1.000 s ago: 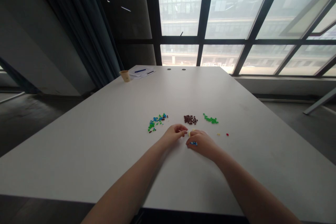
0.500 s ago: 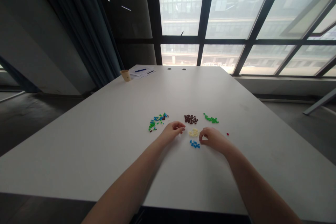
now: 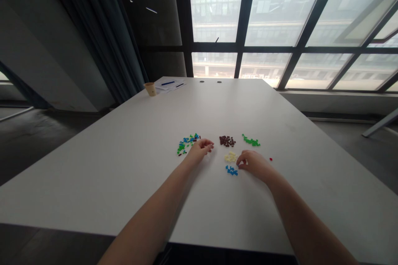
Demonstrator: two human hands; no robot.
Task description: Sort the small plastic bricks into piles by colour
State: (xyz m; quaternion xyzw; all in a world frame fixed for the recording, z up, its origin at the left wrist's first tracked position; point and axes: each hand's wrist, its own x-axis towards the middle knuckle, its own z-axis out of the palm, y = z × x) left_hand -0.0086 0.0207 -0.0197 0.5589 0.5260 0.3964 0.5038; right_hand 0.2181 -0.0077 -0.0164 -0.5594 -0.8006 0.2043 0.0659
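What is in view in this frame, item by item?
White table: one, white, across the foreground.
Mixed pieces: one pile, blue, green and dark, left of the other piles.
Dark brown pieces: one pile, dark brown, centre.
Green pieces: one pile, green, right of the brown.
Cream pieces: one pile, cream, below the brown.
Blue pieces: one pile, blue, below the cream.
Red piece: one, red, far right.
Paper cup: one, tan, far end.
Papers: several sheets, white, beside the cup.
Pen: one, blue, on the papers.
Window: one, dark-framed, behind the table.
Curtain: one, dark, left.
Left hand: one, beside the mixed pieces.
Right hand: one, beside the blue pieces.
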